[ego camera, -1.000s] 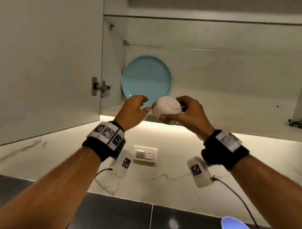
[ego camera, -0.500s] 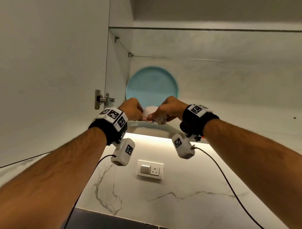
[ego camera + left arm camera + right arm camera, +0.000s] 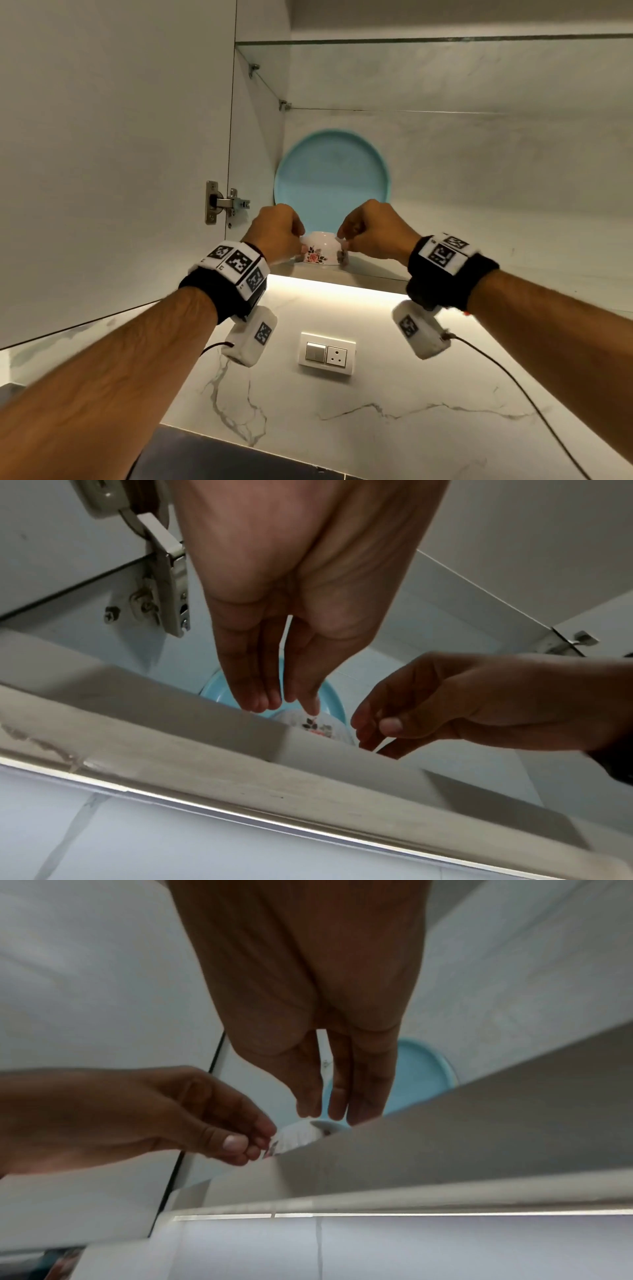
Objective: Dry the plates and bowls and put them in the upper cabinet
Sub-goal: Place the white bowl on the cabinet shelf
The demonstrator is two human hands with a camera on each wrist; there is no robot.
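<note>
A small white bowl (image 3: pixel 320 253) with a flower print stands upside down on the bottom shelf (image 3: pixel 373 272) of the open upper cabinet, near its front edge. My left hand (image 3: pixel 299 241) pinches the bowl's left side with its fingertips, and my right hand (image 3: pixel 344 244) holds its right side the same way. In the left wrist view the bowl (image 3: pixel 323 727) peeks over the shelf edge between the left hand (image 3: pixel 291 704) and the right hand (image 3: pixel 369 733). The right wrist view shows the right hand (image 3: pixel 325 1114) over the bowl (image 3: pixel 301 1134). A light blue plate (image 3: pixel 330 178) leans upright against the back wall behind the bowl.
The cabinet door (image 3: pixel 113 154) hangs open on the left, its hinge (image 3: pixel 224 204) close to my left hand. A glass shelf (image 3: pixel 445 40) spans the cabinet higher up. The bottom shelf runs on to the right. Below, a switch and socket plate (image 3: pixel 327 353) sits on the marble wall.
Both hands have carried the bowl up from below the cabinet and in onto the bottom shelf, in front of the blue plate. It now rests there upside down.
</note>
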